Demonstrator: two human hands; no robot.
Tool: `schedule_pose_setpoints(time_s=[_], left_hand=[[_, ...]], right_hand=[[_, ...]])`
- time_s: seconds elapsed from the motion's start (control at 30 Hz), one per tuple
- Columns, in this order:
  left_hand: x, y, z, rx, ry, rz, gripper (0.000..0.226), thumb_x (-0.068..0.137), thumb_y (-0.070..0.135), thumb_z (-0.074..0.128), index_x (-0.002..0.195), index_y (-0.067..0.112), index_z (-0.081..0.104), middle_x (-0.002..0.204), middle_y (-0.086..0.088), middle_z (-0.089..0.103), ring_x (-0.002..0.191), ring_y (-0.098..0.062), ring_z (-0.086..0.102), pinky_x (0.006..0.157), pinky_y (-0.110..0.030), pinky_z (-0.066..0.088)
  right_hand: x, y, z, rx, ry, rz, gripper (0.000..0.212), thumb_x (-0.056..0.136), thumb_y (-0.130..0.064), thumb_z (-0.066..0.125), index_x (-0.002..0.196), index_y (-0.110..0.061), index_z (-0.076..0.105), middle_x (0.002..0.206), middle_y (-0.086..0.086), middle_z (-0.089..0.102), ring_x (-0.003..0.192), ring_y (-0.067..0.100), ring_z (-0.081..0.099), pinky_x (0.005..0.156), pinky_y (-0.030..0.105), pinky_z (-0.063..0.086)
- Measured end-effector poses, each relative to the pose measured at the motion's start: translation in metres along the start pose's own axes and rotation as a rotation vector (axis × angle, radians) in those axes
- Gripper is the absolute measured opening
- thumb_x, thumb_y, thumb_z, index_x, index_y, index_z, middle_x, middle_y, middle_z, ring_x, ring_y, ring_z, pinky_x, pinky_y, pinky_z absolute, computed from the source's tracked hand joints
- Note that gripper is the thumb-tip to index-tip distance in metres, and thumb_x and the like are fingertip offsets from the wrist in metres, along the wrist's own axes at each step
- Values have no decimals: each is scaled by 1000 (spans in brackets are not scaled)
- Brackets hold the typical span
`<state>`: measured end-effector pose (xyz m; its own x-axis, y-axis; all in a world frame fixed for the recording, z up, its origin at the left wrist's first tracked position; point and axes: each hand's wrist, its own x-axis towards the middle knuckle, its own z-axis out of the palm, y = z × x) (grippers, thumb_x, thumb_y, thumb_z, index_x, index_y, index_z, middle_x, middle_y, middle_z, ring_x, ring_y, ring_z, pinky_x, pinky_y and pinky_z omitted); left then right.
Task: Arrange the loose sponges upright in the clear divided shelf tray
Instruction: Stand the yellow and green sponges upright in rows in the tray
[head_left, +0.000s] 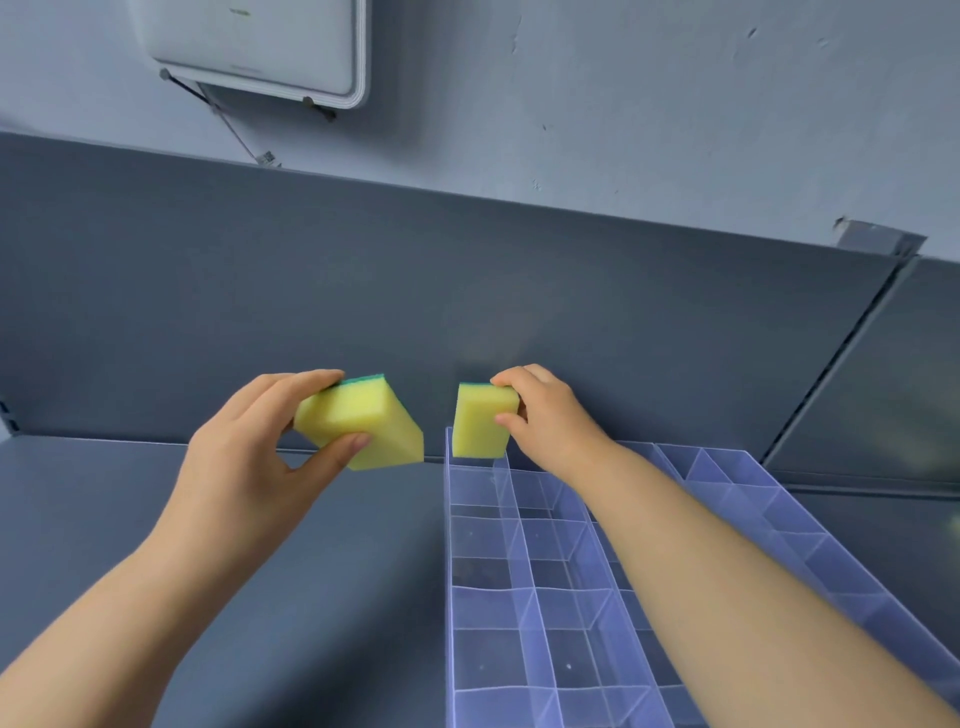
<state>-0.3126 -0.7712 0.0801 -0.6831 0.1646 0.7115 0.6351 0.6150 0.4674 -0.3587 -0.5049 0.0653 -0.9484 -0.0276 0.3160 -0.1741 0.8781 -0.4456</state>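
Note:
Two yellow sponges with green scouring backs are in my hands. My left hand grips the larger-looking sponge, tilted in the air above the grey shelf, left of the tray. My right hand pinches the second sponge upright at the far left corner of the clear divided tray; its lower edge dips into the farthest compartment. The tray's other compartments in view hold nothing.
The grey shelf surface stretches left of the tray, with a dark back panel right behind the sponges. My right forearm lies across the tray's right columns. A white device hangs on the wall above.

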Motion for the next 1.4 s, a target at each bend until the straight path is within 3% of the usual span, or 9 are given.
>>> schedule_pose_setpoints(time_s=[0.17,0.43,0.63,0.77,0.87,0.97,1.1,1.2,1.4], left_hand=[[3,-4,2,10,-3,6,46,70,32,69,112,14,63,97,8,57,82,-5,50,76,-20,42],[10,-7,16,12,4,30,45,73,35,72,113,14,63,100,9,56,86,-6,50,77,-28,49],[29,4,46,-26,-69,52,52,72,37,67,117,12,64,105,7,50,83,-10,52,78,-24,47],[47,9,78,-91,-167,-14,52,74,25,76,123,13,60,106,7,47,84,-15,57,84,-22,48],[51,8,96,-106,-242,-121,55,74,24,78,124,18,56,106,6,52,87,-15,58,83,-19,45],[49,7,103,-72,-298,-189,45,75,24,77,115,22,57,100,4,57,85,-19,59,79,-29,47],[46,7,107,15,-310,-109,41,77,25,75,115,17,61,98,4,52,81,-20,55,77,-29,47],[48,13,111,62,-340,-39,41,81,26,72,119,16,60,111,0,54,80,-17,52,77,-25,43],[51,26,119,141,-366,1,41,86,28,65,124,16,56,121,-2,50,88,-23,56,77,-23,39]], right_hand=[[0,6,5,-120,8,-43,36,89,-18,59,123,-14,51,126,-2,44,107,18,48,91,36,44],[-2,9,21,-334,-35,-131,25,90,-20,56,110,-5,57,115,7,50,108,23,46,83,35,44],[-1,12,22,-257,-40,-59,22,89,-19,58,107,-7,55,106,8,49,100,24,45,79,37,44],[4,13,14,-124,-53,-23,10,87,-11,51,93,-11,59,91,3,49,85,24,48,72,31,44],[8,19,7,-33,-78,-11,19,86,-6,50,95,-9,67,97,7,60,92,26,56,79,27,44],[10,27,3,32,-109,-14,24,87,-3,53,103,-9,70,106,8,66,99,21,58,84,14,37],[12,34,-2,42,-142,-23,36,86,7,45,106,-10,69,110,9,65,102,22,58,92,22,42],[14,35,-5,43,-179,-21,49,81,14,37,108,-11,68,113,9,63,103,22,59,96,29,44],[15,31,-11,-124,-245,-52,49,81,11,35,108,-14,67,109,8,61,100,27,56,87,27,45]])
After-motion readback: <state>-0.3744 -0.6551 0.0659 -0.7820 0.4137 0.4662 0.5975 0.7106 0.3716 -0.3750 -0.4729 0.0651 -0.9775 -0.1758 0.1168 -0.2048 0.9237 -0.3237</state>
